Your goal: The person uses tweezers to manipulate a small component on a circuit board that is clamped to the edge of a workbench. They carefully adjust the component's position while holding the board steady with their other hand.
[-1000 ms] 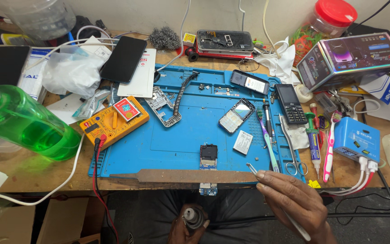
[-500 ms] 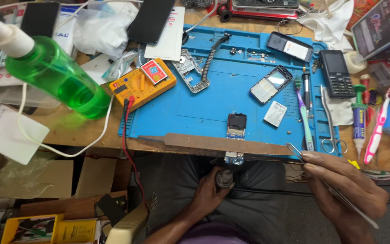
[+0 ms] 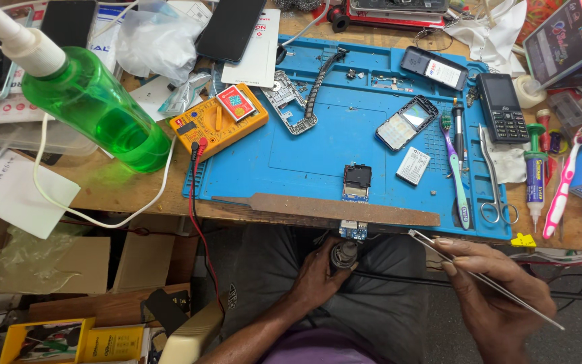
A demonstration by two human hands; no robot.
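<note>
- My left hand (image 3: pixel 318 273), lower centre of frame, below the bench edge: fingers curled shut round a small dark cylindrical tool (image 3: pixel 343 255); can't tell exactly what it is.
- That tool sits just under a small blue circuit board (image 3: pixel 353 230) that pokes out over the bench edge.
- My right hand (image 3: pixel 500 296), lower right: thumb + fingers pinched shut on metal tweezers (image 3: pixel 479 276). Tips point up-left, near the mat's bottom right edge, touching nothing I can see.
- Blue work mat (image 3: pixel 304 168) fills centre of frame, w/ a brown strip (image 3: pixel 325 207) along its front edge.
- On mat, centre: small phone board w/ black module (image 3: pixel 357 180), just above the strip; white battery (image 3: pixel 413 165) just to its right.
- Above those: opened keypad phone shell (image 3: pixel 407 122); whole black keypad phone (image 3: pixel 502 107) at upper right, off mat's right side.
- Right part of mat: toothbrush (image 3: pixel 456 168), scissors (image 3: pixel 490 182); glue tube (image 3: pixel 535 182) + pink toothbrush (image 3: pixel 564 182) further right on the wood.
- Left of mat: yellow multimeter (image 3: pixel 217 121), red lead (image 3: pixel 193 202) hanging down over bench edge.
- Upper left: green spray bottle (image 3: pixel 95 111) lying tilted, white nozzle toward the corner.
- Top centre: dark smartphone (image 3: pixel 230 27) face down.
</note>
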